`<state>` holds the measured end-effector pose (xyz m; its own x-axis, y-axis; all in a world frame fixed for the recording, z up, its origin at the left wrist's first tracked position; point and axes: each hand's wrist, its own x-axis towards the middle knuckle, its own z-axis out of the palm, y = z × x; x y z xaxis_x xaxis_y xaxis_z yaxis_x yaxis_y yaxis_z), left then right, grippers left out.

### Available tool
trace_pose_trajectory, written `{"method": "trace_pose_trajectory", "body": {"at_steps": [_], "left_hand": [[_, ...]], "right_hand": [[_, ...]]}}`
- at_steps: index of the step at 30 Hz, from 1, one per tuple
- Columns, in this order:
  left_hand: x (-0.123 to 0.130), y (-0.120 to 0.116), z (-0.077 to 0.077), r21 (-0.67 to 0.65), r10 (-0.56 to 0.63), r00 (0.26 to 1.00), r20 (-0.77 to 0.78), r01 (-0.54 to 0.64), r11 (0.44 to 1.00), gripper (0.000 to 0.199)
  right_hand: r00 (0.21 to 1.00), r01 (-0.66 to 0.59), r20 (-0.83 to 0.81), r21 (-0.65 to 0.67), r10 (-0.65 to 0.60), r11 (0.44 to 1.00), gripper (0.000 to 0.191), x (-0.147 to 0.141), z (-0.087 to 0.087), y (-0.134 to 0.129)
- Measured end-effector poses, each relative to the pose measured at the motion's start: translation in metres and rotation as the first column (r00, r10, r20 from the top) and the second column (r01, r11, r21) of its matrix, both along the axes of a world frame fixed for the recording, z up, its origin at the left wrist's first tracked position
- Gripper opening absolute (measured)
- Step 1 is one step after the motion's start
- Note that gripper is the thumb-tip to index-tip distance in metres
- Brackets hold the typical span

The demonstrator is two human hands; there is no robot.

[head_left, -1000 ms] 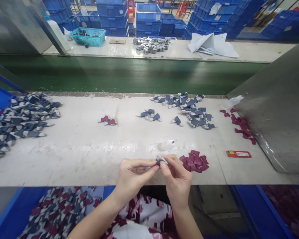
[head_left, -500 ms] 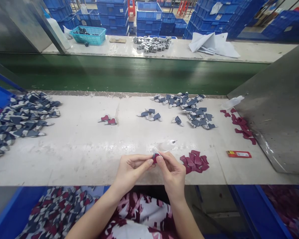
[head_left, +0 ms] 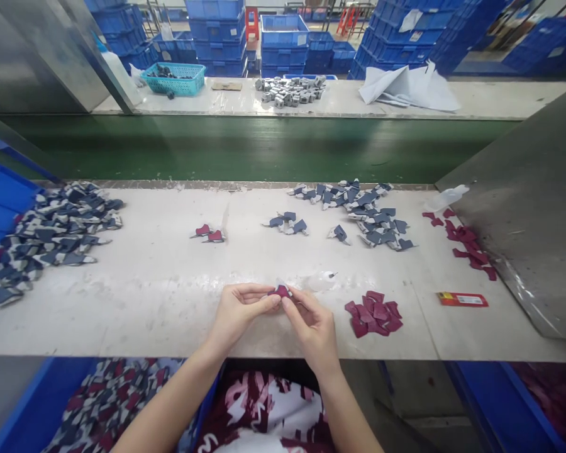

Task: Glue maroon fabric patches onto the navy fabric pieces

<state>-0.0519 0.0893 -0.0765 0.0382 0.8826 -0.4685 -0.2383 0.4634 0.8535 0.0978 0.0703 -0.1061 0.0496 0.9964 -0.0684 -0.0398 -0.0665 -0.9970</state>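
My left hand (head_left: 243, 313) and my right hand (head_left: 312, 327) meet above the front of a white work table (head_left: 160, 308). Between their fingertips they pinch a small maroon fabric piece (head_left: 281, 291), partly hidden by my fingers. A loose pile of maroon fabric pieces (head_left: 373, 314) lies just right of my right hand. Farther off are blue-grey fabric pieces (head_left: 372, 217), two small maroon-and-grey pieces (head_left: 208, 234), and a heap of blue-and-white patterned pieces (head_left: 51, 236) at the left.
A scatter of maroon pieces (head_left: 462, 242) and a red-labelled packet (head_left: 462, 299) lie at the right, beside a metal panel (head_left: 528, 220). Blue bins (head_left: 127, 402) of fabric sit below the table edge. A green conveyor belt (head_left: 245, 148) runs behind the table, with blue crates beyond.
The held piece now shows maroon on top, where grey and blue showed a second ago. My hands have moved slightly left and closer together.
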Motion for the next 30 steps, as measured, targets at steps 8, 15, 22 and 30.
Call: {"method": "trace_pose_trajectory", "body": {"at_steps": [8, 15, 22, 30], "left_hand": [[-0.052, 0.037, -0.01, 0.184, -0.117, 0.827, -0.551, 0.257, 0.949, 0.033], [-0.088, 0.086, -0.001, 0.362, 0.363, 0.102, -0.926, 0.504, 0.784, 0.021], [-0.022, 0.155, -0.018, 0.23, 0.049, 0.269, -0.962, 0.701, 0.675, 0.036], [-0.012, 0.128, -0.022, 0.2, -0.004, 0.294, -0.956, 0.659, 0.725, 0.018]], "right_hand": [[0.984, -0.045, 0.175, 0.137, 0.02, 0.99, 0.032, -0.015, -0.009, 0.006], [0.65, 0.249, 0.432, 0.656, -0.625, 0.712, 0.02, 0.012, -0.015, -0.008], [0.633, 0.104, 0.643, 0.481, -0.431, 0.871, 0.029, 0.021, -0.029, 0.007], [0.758, 0.18, 0.424, 0.594, -0.495, 0.784, 0.037, 0.026, -0.033, 0.002]]}}
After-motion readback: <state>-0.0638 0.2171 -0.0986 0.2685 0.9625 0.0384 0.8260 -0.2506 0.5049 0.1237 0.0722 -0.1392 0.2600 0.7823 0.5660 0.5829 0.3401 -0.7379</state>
